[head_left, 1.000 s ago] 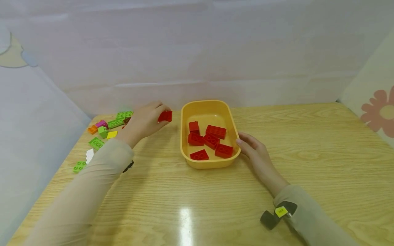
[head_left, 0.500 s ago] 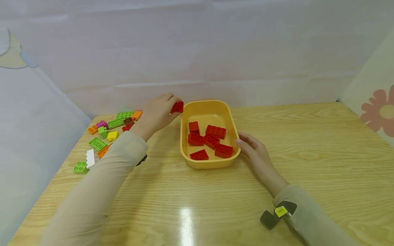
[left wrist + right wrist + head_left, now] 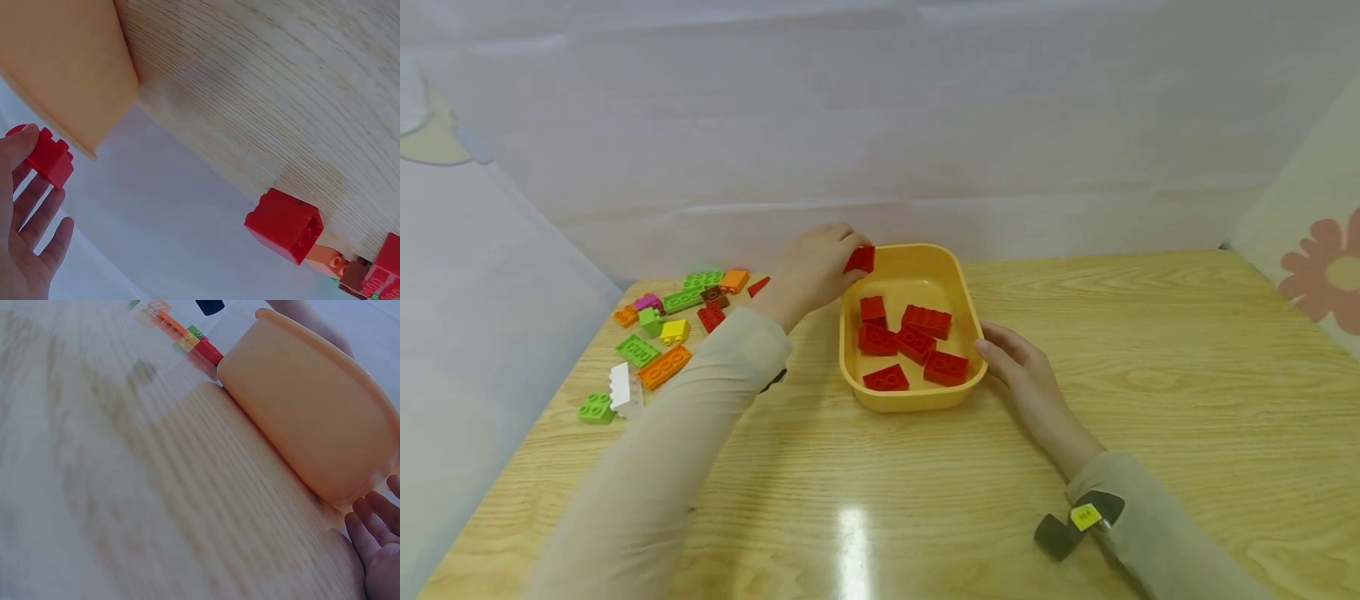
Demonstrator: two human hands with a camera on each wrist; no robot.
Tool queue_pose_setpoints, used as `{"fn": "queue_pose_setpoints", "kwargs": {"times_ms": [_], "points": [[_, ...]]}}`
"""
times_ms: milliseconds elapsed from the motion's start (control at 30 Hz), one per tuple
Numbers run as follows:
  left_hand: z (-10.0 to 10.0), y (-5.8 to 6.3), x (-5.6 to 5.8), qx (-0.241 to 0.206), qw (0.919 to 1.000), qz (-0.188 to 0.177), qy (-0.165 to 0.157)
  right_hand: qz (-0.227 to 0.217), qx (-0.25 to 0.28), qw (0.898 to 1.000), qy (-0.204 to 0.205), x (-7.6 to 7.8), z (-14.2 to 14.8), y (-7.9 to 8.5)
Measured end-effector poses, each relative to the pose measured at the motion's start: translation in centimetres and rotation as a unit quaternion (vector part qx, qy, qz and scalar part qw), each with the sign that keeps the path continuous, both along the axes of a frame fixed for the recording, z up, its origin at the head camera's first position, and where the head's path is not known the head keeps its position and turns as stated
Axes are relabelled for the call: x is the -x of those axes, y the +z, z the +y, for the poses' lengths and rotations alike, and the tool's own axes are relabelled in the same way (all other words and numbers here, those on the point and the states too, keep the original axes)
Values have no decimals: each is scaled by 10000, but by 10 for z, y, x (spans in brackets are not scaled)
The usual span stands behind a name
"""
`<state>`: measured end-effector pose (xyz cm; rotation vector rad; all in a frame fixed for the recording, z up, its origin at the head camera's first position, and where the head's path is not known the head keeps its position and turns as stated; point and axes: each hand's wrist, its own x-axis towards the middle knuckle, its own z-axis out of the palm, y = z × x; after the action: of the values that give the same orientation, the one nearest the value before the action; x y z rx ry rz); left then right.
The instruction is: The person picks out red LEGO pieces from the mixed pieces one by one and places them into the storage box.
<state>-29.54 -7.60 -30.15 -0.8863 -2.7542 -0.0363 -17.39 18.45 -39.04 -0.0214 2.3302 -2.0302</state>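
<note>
My left hand (image 3: 814, 271) pinches a red toy building brick (image 3: 861, 259) at the back left rim of a yellow plastic tub (image 3: 901, 402). In the left wrist view the studded brick (image 3: 54, 161) sits between thumb and fingertips, the other fingers spread loosely below. Several red bricks (image 3: 927, 321) lie inside the tub. On the tub's right side, my right hand (image 3: 1026, 379) holds the rim with its thumb on top and the fingers low along the outer wall. The right wrist view has these fingertips (image 3: 369, 509) at the tub's wall (image 3: 306, 406).
Loose bricks spread over the table's left side: green (image 3: 638, 351), orange (image 3: 664, 367), white (image 3: 625, 388), yellow (image 3: 674, 332) and red (image 3: 711, 317). Another red brick (image 3: 284, 225) stands near the back wall, partly behind my left arm. Pale sheeting (image 3: 880, 125) rises behind the table.
My left hand has carried the red brick rightward from beside the brick pile to the tub's back left rim. More of the pile now shows. The right hand and tub have stayed put.
</note>
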Motion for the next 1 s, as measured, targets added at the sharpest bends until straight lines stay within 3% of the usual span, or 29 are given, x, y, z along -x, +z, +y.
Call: {"fn": "queue_pose_setpoints", "kwargs": {"times_ms": [533, 1000], "points": [[20, -10, 9, 646, 9976, -231, -42, 52, -8, 10000, 67, -2, 1, 2], [26, -16, 3, 1277, 9914, -211, 206, 15, -104, 9999, 26, -1, -1, 1]]}}
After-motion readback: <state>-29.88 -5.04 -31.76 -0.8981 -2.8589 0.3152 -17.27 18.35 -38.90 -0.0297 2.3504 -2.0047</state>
